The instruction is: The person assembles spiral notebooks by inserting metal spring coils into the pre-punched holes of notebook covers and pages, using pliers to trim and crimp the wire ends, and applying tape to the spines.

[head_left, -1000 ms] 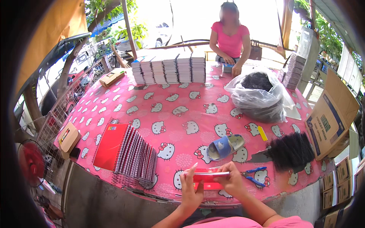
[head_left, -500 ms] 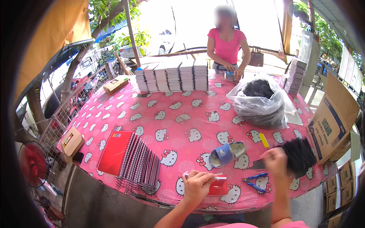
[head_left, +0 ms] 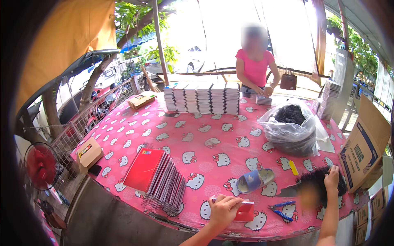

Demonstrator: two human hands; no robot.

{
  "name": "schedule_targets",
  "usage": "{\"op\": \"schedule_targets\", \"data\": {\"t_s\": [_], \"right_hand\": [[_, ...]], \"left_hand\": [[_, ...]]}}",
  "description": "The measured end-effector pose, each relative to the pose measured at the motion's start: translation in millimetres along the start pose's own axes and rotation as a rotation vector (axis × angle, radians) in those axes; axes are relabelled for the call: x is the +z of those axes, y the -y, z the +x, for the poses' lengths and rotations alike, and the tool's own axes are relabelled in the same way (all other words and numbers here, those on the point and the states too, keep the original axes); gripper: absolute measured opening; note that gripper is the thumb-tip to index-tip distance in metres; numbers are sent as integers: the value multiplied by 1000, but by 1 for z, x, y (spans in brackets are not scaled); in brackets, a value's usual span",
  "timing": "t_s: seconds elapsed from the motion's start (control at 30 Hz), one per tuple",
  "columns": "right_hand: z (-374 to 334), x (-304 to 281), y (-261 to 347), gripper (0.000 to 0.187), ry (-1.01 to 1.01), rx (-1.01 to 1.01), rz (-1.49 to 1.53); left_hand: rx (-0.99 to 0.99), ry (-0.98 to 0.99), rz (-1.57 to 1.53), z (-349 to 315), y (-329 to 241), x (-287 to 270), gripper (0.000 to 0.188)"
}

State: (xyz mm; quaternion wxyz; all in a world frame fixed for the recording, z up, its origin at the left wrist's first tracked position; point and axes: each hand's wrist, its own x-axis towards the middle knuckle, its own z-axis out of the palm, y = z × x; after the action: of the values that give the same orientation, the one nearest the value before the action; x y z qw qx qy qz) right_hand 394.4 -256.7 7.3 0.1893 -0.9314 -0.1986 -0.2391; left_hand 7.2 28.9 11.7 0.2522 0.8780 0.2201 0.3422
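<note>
Nearest us, our left hand [head_left: 223, 211] is folded over a thin, flat, red-covered paper notebook [head_left: 246, 214], its fingers pressed together across the top edge with hardly any gap, while the red cover shows just right of them, low over the pink patterned plastic-covered surface [head_left: 197, 141]. We judge that notebook light and bendy, its glossy cover a little slippery, so we would take it near the edge, fingers on one face and thumb on the other, without creasing the corners. Right of the left fingers lie blue-handled metal pliers [head_left: 284, 215], stiff and best taken by the handles. Farther right, our right hand [head_left: 331, 180] has its fingers bent onto a black heap of thin wiry coils [head_left: 316, 178]; they touch it, but we cannot tell whether they have pinched one. Such coils look nearly weightless, springy and apt to tangle, so one end between fingertip and thumb would suit best. Beyond the left fingers sits a blue slipper with a pale sole [head_left: 256, 180], and well to their left a tall pile of red spiral-bound notebooks [head_left: 143, 170]. Farthest from both hands' fingers, a clear plastic bag [head_left: 289, 137] bulges with more black material.
</note>
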Motion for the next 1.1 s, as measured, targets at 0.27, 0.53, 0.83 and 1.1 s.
{"op": "schedule_targets", "data": {"t_s": [0.27,0.53,0.83,1.1], "right_hand": [[-8,-42,66,14,59,-69,134],[-130,-54,245,21,480,-275,1033],[-138,-41,248,12,549,-104,1074],[-120,-52,244,16,699,-269,1005]], "left_hand": [[15,-2,-45,3,-7,-6,19],[-25,38,-50,-2,-2,2,24],[15,-18,-61,-3,-10,-5,20],[33,-58,-40,5,-14,-5,19]]}}
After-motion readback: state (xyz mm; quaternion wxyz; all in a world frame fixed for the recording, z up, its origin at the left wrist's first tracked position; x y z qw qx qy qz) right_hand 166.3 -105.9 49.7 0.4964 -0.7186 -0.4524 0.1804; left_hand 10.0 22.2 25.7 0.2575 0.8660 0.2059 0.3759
